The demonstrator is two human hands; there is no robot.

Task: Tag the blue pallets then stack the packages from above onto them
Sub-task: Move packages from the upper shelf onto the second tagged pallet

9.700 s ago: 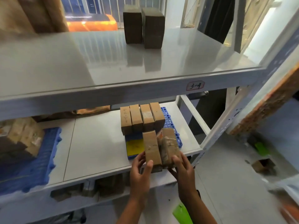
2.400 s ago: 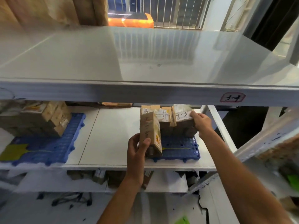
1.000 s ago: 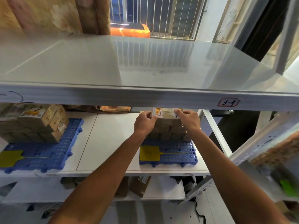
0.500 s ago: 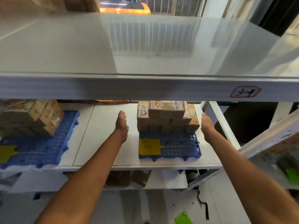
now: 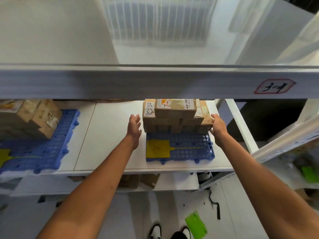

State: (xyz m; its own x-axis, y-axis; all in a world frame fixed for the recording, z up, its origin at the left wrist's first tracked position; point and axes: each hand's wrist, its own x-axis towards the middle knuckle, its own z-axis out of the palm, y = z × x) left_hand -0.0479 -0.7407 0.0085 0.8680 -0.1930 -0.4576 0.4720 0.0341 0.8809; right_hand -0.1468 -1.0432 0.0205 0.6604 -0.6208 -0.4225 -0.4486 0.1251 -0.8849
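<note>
both arms reach in under the upper shelf [image 5: 155, 83] toward the middle shelf [image 5: 110, 135]. left hand [image 5: 134, 125] is released, palm turned inward, fingers extended, just beside the left face of the stack of packages [image 5: 176, 116]; contact with the cardboard cannot be resolved. right hand [image 5: 217, 125] is also released, fingers spread, fingertips touching the lower right corner of the stack, nothing gripped. the stack sits between the two hands, on the back part of a blue pallet [image 5: 189, 149]; several brown boxes in layers, the top one with printed labels and tape. in front of the stack, nearer the wrists, a yellow tag [image 5: 158, 148] lies flat on the pallet's front left area, its thin tail running toward the right hand's side. well apart on the far side of the left hand, a second blue pallet [image 5: 57, 144] carries another pile of packages [image 5: 29, 118] and a second yellow tag [image 5: 4, 156] at the frame edge. upper shelf rail bears a handwritten label [image 5: 275, 86] above the right hand. below the arms: floor, a green tag [image 5: 196, 225], the person's shoes [image 5: 169, 232].
</note>
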